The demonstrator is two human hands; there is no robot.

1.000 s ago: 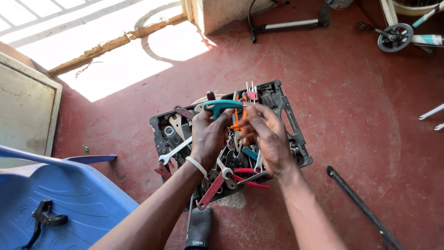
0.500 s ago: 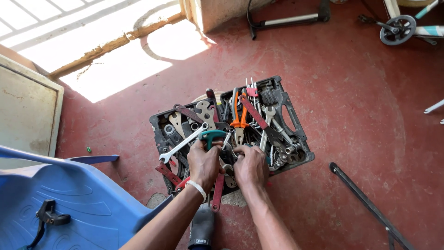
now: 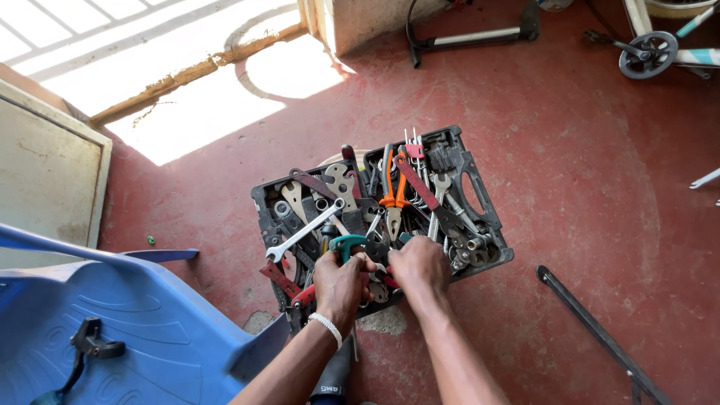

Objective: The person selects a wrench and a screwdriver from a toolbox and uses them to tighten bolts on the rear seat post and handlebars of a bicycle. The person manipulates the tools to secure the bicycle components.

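A black open tool case (image 3: 487,210) lies on the red floor, filled with several wrenches, pliers and other hand tools. My left hand (image 3: 339,283), with a white bead bracelet, is closed around a teal-handled tool (image 3: 346,244) at the case's near edge. My right hand (image 3: 418,266) sits beside it, fingers curled down into the tools at the near side; what it grips is hidden. A long silver spanner (image 3: 304,231) lies diagonally just left of my left hand. Orange-handled pliers (image 3: 393,187) rest in the middle of the case.
A blue plastic chair (image 3: 112,322) stands at the lower left. A black metal bar (image 3: 600,337) lies on the floor at the right. A bicycle pump (image 3: 469,36) and a small wheel (image 3: 648,54) are at the far edge. A pale board (image 3: 45,180) is at the left.
Both hands have drawn back from the middle of the case to its near edge. The teal-handled tool came down with my left hand.
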